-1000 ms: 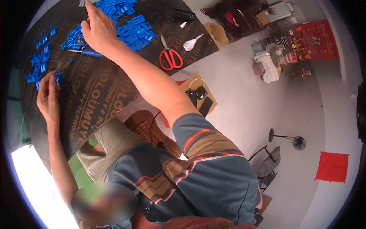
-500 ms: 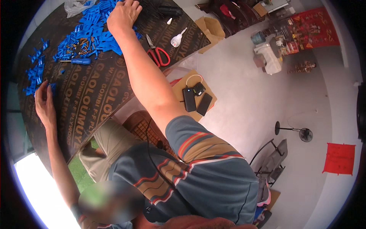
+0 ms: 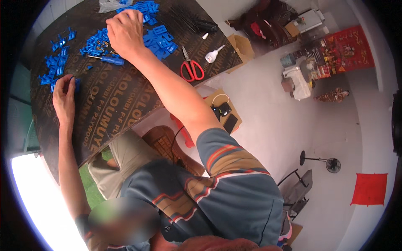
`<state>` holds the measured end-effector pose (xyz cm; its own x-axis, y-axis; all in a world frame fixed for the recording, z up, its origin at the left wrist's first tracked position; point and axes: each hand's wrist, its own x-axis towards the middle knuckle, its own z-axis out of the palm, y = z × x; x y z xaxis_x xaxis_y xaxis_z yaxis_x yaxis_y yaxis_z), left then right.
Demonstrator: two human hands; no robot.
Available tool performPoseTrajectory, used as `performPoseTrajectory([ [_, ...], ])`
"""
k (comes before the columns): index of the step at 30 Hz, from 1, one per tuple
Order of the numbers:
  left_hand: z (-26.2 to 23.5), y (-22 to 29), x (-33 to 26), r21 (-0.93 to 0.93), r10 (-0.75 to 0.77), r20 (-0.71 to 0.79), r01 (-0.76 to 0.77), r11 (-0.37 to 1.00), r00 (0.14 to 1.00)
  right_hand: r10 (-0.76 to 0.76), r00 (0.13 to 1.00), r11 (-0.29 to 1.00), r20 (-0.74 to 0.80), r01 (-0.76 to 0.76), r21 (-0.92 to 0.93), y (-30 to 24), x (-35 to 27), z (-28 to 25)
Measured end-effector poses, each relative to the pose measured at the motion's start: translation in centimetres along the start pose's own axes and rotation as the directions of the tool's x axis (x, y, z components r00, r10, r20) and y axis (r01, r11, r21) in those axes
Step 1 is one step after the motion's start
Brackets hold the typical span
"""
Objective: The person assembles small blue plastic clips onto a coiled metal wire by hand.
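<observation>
Both hands (image 3: 125,33) rest among blue plastic pieces (image 3: 157,37) on lettered dark board (image 3: 121,104).

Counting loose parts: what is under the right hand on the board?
The right hand rests on a heap of small blue plastic pieces; those beneath its palm are covered.

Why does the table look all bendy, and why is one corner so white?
In the head view, the fisheye lens curves the dark table toward a black round rim; the lower left corner glares white, washed out by bright light; a smudged blur sits low in the picture; the right hand over the blue plastic pieces and the left hand look fairly sharp.
</observation>
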<state>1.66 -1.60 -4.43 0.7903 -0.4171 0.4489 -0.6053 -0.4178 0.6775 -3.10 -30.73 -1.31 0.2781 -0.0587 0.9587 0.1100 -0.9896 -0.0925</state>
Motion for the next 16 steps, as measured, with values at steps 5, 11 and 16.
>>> performPoseTrajectory([
  [5,-0.9,0.1,-0.3,0.046,-0.068,0.034,0.066,0.997,0.997,-0.032,0.971,0.996,0.236,0.012,0.087,-5.5,-0.8,0.7],
  [11,-0.3,-0.5,0.0,-0.061,-0.091,0.028,0.092,0.994,0.995,-0.107,0.889,0.979,0.445,0.017,0.203,-10.1,-3.2,1.6],
  [16,-0.7,-1.7,0.2,-0.114,-0.051,0.078,0.060,0.992,0.996,-0.094,0.851,0.967,0.517,-0.045,0.251,-11.8,-4.8,3.2],
])
